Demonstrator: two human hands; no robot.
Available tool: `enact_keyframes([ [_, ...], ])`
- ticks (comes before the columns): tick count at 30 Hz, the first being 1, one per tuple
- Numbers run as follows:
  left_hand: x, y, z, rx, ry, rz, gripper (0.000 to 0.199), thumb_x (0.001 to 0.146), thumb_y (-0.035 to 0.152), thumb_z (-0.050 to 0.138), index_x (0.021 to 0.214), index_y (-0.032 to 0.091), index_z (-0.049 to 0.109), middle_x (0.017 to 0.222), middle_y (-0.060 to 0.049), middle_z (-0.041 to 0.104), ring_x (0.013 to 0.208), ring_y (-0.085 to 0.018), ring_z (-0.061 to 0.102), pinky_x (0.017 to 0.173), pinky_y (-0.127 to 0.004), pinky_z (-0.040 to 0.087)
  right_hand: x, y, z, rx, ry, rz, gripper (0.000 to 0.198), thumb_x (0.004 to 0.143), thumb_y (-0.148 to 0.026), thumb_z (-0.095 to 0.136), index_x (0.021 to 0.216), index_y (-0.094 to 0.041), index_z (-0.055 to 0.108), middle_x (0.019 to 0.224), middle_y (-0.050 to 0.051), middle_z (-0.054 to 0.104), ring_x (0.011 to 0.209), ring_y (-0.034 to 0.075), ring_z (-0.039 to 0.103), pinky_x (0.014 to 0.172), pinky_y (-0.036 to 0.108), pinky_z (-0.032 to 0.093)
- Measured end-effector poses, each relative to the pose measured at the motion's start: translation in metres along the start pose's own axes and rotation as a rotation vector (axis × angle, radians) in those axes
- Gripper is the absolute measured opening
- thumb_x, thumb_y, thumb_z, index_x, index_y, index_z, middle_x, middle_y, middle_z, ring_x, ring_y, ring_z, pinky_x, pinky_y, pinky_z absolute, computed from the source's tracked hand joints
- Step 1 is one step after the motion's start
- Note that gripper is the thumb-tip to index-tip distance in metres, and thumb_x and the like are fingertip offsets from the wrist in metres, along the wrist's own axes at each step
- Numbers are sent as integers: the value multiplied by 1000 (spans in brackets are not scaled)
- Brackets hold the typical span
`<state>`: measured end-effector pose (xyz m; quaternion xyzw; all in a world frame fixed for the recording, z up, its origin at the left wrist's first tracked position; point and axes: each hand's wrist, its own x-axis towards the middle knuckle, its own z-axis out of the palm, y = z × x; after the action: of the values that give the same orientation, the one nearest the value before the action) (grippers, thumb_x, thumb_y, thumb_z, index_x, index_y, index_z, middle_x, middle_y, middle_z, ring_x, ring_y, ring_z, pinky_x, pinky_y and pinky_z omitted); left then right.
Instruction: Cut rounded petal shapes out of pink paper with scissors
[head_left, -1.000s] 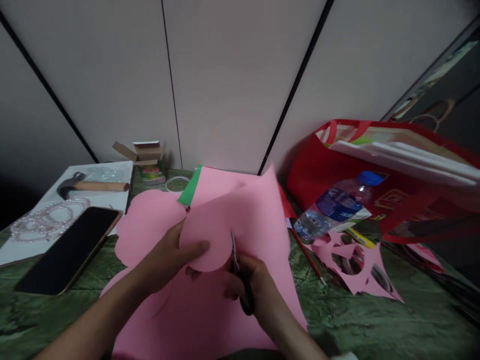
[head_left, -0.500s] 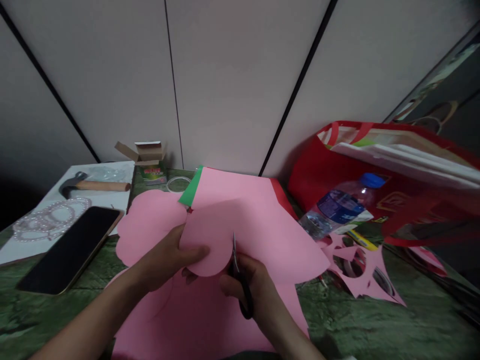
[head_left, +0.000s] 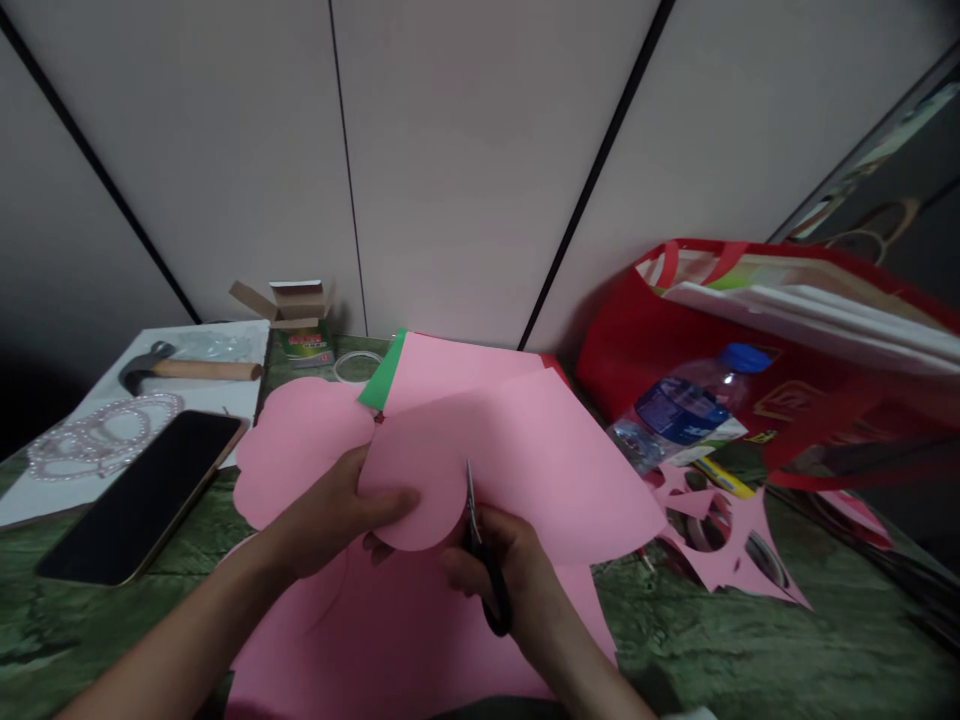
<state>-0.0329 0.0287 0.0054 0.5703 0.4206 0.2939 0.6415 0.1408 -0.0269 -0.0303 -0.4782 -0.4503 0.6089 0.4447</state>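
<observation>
Pinched between thumb and fingers of my left hand (head_left: 360,505) is a pink paper sheet (head_left: 517,440), raised above other paper. Its near left part has a rounded, cut edge. My right hand (head_left: 502,565) is closed around the black handles of a pair of scissors (head_left: 491,590). Their narrow blades point away from me and lie in the cut of the sheet, right of the rounded part. Beneath both hands lies another pink sheet (head_left: 435,650). A scalloped pink paper shape (head_left: 300,440) rests at the left, partly behind my left hand.
At left are a phone (head_left: 146,500), a hammer (head_left: 202,370) and a string of beads (head_left: 105,435). A small open box (head_left: 307,340) stands behind. To the right are a water bottle (head_left: 675,410), a red bag (head_left: 637,320), pink paper scraps (head_left: 724,560) and a yellow-handled tool (head_left: 726,478).
The right part of the pink sheet has swung slightly outward to the right and down. The scissors have shifted very slightly; my left hand keeps its hold.
</observation>
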Motion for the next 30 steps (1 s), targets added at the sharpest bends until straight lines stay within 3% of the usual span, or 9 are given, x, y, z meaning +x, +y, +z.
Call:
enact_keyframes([
  [14,-1,2,1,13,44,-22,18,72,29,66,71,13,59,49,4,54,37,-6,45,34,-16,35,-2,-4,0,-18,15,10,27,60,-36,70,57,-17,51,42,-7,43,40,8,38,40,22,27],
  [23,-2,-2,1,-77,36,-18,16,73,27,65,71,13,59,45,5,54,36,-6,44,35,-17,34,-3,-7,1,-34,20,20,20,61,-27,65,55,-17,49,41,-6,45,39,8,40,40,21,29],
  [25,-1,-1,5,-148,68,15,16,74,29,64,77,14,60,53,2,59,44,-8,50,41,-19,39,-4,-10,2,-1,50,23,18,60,-26,64,56,-17,49,40,-7,44,39,9,41,40,22,31],
  [27,-2,0,10,-229,65,97,20,74,31,64,86,16,62,70,-2,66,62,-14,58,57,-25,47,-5,-12,3,42,97,3,16,59,-24,63,56,-18,49,41,-7,44,40,10,44,41,22,33],
  [30,-8,3,21,-141,-89,204,28,70,32,65,94,18,64,86,-6,70,77,-22,62,69,-33,49,-6,-11,5,57,166,-103,14,59,-21,65,58,-18,51,46,-6,47,41,8,40,40,20,30],
])
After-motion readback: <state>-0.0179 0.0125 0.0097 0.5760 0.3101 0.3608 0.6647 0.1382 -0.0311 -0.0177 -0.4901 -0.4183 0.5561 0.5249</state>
